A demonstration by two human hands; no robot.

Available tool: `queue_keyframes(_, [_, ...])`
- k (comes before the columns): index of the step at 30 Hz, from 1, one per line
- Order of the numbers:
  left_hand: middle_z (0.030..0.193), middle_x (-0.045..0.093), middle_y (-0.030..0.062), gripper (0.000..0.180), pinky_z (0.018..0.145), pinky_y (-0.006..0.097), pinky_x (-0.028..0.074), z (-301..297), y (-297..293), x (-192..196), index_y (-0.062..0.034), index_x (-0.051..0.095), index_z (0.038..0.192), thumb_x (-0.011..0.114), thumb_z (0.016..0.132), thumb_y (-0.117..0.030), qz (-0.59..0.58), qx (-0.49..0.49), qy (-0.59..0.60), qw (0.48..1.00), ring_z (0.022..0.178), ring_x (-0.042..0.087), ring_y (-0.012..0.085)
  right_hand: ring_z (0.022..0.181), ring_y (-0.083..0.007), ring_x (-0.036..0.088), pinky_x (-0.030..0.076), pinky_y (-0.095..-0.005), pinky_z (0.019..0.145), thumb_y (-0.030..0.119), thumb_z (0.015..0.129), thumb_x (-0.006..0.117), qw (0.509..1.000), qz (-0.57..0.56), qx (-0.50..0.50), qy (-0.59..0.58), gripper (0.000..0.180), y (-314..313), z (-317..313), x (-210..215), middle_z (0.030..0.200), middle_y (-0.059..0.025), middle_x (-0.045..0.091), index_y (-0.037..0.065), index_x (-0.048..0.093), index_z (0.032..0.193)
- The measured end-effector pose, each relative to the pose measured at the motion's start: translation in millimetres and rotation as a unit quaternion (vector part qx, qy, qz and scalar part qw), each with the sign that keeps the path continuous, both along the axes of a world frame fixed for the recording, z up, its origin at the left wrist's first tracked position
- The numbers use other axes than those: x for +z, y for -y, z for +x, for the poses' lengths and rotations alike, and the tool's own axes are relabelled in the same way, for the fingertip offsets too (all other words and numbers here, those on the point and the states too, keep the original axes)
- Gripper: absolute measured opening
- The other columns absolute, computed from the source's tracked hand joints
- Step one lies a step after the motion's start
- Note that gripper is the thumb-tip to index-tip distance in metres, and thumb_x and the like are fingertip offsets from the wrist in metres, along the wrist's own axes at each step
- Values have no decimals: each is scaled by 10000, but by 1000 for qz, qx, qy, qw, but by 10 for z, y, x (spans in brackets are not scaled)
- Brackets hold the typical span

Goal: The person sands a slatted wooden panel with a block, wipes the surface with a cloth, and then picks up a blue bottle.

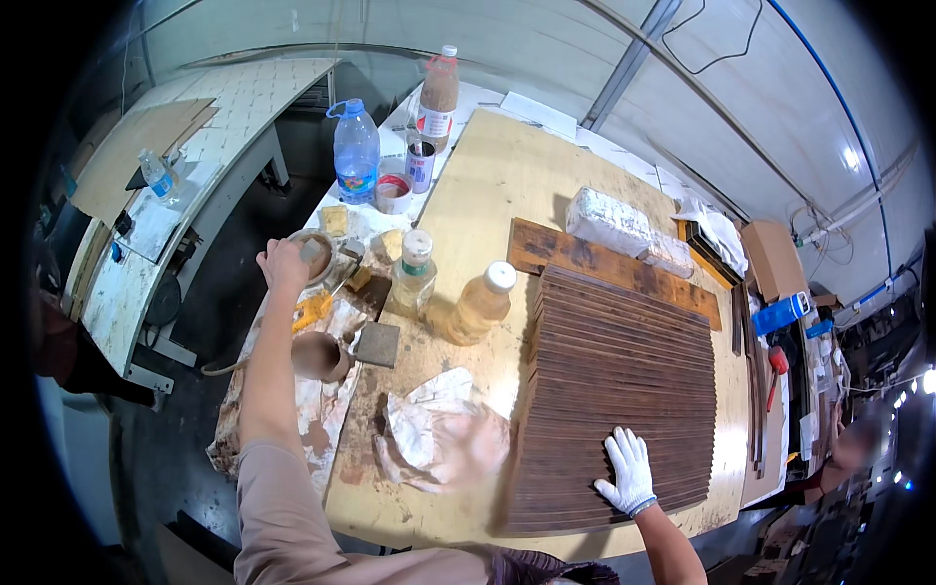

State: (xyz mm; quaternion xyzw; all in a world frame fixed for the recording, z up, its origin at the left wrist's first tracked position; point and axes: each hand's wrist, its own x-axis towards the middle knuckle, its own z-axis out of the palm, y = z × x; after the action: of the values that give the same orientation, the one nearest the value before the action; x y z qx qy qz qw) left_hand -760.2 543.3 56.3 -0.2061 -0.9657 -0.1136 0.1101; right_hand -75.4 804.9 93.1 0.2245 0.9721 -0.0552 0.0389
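My bare left hand (282,264) reaches to a round bowl of brown matter (323,276) at the left side of the table. Its fingers are closed on a small greyish piece at the bowl's rim, too unclear to name. My right hand (627,472), in a white knit glove, lies flat with fingers spread on a wide row of dark brown wooden strips (614,390), packed side by side. Near my left forearm lie a yellow-orange tool (311,311), a brown cup (317,356) and a grey square block (377,345).
A crumpled stained cloth (439,429) lies left of the strips. Behind it stand a glass bottle (413,283) and a bottle of yellowish liquid (473,310). A stained board (604,268) carries white wrapped blocks (609,222). Large plastic bottles (357,156) stand at the back left.
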Motion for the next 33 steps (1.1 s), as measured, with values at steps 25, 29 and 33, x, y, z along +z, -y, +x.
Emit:
queue_keyframes(25, [1079, 702, 32, 325, 951, 406, 461, 101, 121, 111, -58, 711, 1168, 750, 847, -90, 364, -41, 144, 919, 1055, 624, 203, 1472, -463, 353, 245, -608, 1209, 574, 769, 725, 1000, -10, 5, -8, 908, -19, -43, -9, 1585, -244, 405, 65, 480, 1480])
queue_keyframes(29, [1028, 685, -15, 303, 864, 325, 499, 1099, 161, 555, 17, 639, 1213, 701, 930, -72, 617, -94, 469, 625, 1024, 608, 121, 1474, -459, 346, 248, -601, 1210, 530, 763, 752, 1000, -8, -5, -13, 896, -2, 27, 7, 1587, -245, 403, 63, 479, 1477])
queue_keyframes(33, [1374, 598, 135, 303, 984, 458, 548, 2111, 317, 531, 8, 556, 1343, 486, 1086, -137, 685, -46, 607, 401, 1114, 647, 256, 1475, -436, 365, 302, -541, 1207, 334, 777, 796, 987, -77, -32, -140, 723, 316, -463, 334, 1581, -232, 423, 51, 572, 1404])
